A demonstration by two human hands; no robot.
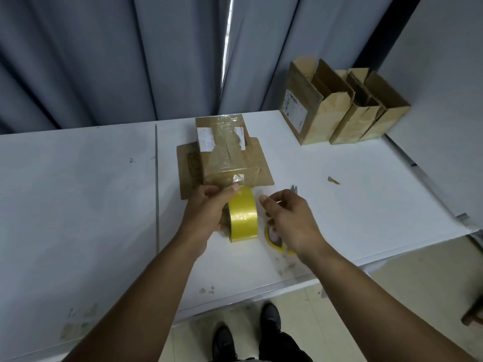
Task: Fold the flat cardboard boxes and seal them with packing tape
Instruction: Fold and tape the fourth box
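The box (224,158) lies mid-surface, its top glossy with clear tape and patched with torn white labels. It sits on a piece of flat cardboard (261,163) that sticks out on both sides.

Just in front of it, the left hand (206,215) grips the yellow tape (243,218). The fingers wrap the roll from the left, and the thumb reaches up to the box's near edge, where a short clear tab shows.

The right hand (287,218) hovers close beside the roll with its fingers curled and the thumb and forefinger near each other. Scissors (277,247) run under this hand, with a yellow handle loop showing below it and the metal tips poking out beyond the knuckles. I cannot tell whether the fingers actually hold them.

At the far right corner of the white surface (78,192) stand three open boxes (342,111), touching in a row with their flaps up. A small cardboard scrap (333,180) lies alone between them and the hands. A grey curtain (104,61) hangs behind.
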